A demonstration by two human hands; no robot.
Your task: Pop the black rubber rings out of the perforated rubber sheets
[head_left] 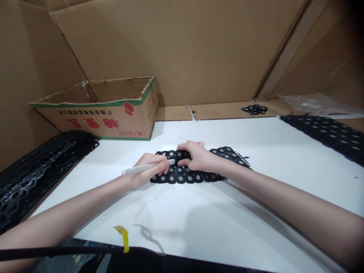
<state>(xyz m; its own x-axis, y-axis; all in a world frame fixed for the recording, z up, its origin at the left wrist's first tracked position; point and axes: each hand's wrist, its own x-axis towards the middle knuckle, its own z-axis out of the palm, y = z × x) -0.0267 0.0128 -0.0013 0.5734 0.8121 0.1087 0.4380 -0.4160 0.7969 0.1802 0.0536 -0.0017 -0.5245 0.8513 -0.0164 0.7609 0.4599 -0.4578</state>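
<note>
A black sheet of joined rings lies flat on the white table, with pale round centres in its rows. My left hand is closed round a white pen-like tool, whose tip touches the sheet left of its middle. My right hand rests on the sheet just right of that tip, thumb and fingers bent towards each other over the black material. Whether the right fingers pinch part of it is hard to make out. The hand and forearm cover part of the sheet's right half.
An open cardboard box stands at the back left. Black ring strips are piled at the left, another black sheet lies at the right. Loose black rings and clear plastic are behind. A black bar with yellow tape crosses the near edge.
</note>
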